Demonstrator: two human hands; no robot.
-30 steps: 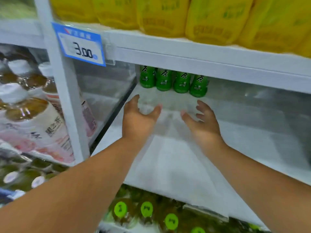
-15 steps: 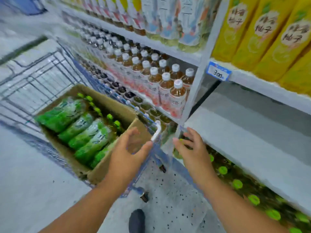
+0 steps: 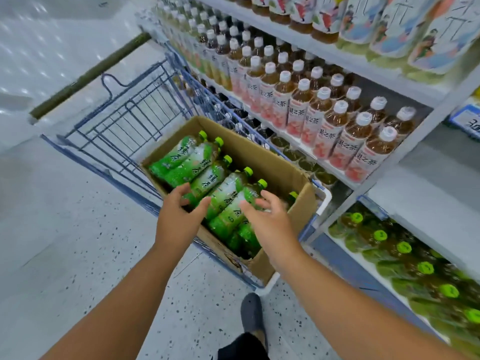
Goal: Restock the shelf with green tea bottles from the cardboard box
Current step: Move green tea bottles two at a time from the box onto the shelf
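A cardboard box point(image 3: 283, 175) sits in the middle of the frame, inside a blue wire shopping cart point(image 3: 135, 118) that stands on the speckled floor point(image 3: 78, 242) beside the shelving. The green tea bottles point(image 3: 207, 178) lie on their sides in the box, packed close together, their lime-green caps pointing toward the upper right.

Both bare arms reach in from the bottom of the frame. The left hand point(image 3: 179, 219) is over the near left edge of the box, fingers spread and relaxed, grasping nothing; its fingertips are at or just above the nearest bottles, and whether they touch cannot be told. The right hand point(image 3: 270, 219) hangs over the near right part of the box, likewise released, fingers loosely extended toward the bottle below.

To the right, a shelf point(image 3: 426, 183) shows a bare white surface at the right edge of the frame. Left of it stand brown tea bottles point(image 3: 337, 131) with white caps. Below, at lower right, lie more green-capped bottles point(image 3: 405, 258). A dark shoe point(image 3: 252, 315) shows at the bottom centre.
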